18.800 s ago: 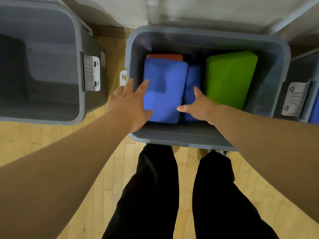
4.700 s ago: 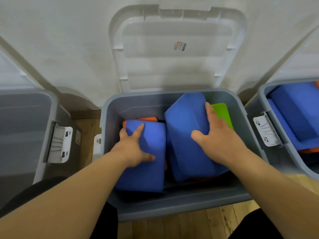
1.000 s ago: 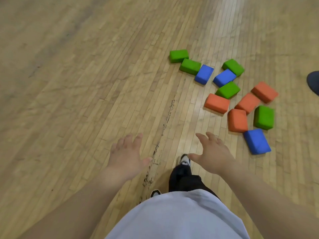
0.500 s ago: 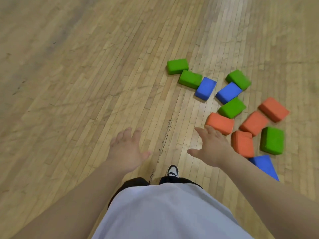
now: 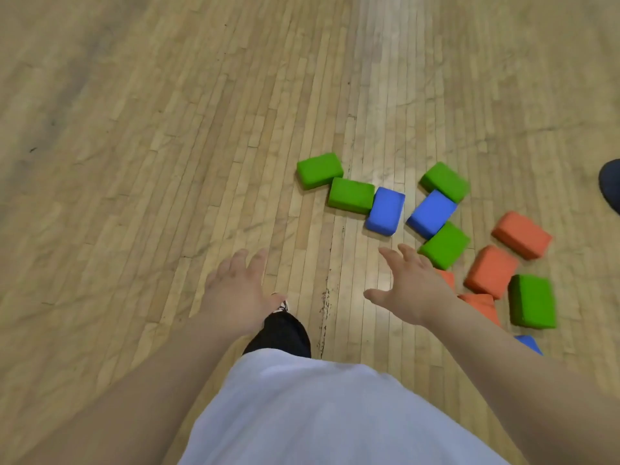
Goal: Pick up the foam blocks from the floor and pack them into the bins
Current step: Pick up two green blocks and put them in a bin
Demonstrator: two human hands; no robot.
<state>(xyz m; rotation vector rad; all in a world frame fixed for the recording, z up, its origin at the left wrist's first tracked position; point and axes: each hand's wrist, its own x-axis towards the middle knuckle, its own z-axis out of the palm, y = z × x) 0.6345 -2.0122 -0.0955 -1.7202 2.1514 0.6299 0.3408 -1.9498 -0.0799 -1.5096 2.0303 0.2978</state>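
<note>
Left hand (image 5: 236, 290) and right hand (image 5: 407, 293): fingers spread, holding nothing. Blocks (image 5: 385, 211) lie clustered on the floor (image 5: 167, 162), right of centre, several touching. No bin in view.

Risk: the soft, round-edged foam bricks may compress and slip if several are gathered at once. Floor: glossy wood strips.

The place was a gymnasium-type hall: wide strip-laid wooden floor (image 5: 167, 129) (scuffed, glossy), with coloured foam blocks (image 5: 385, 210) scattered far right.
</note>
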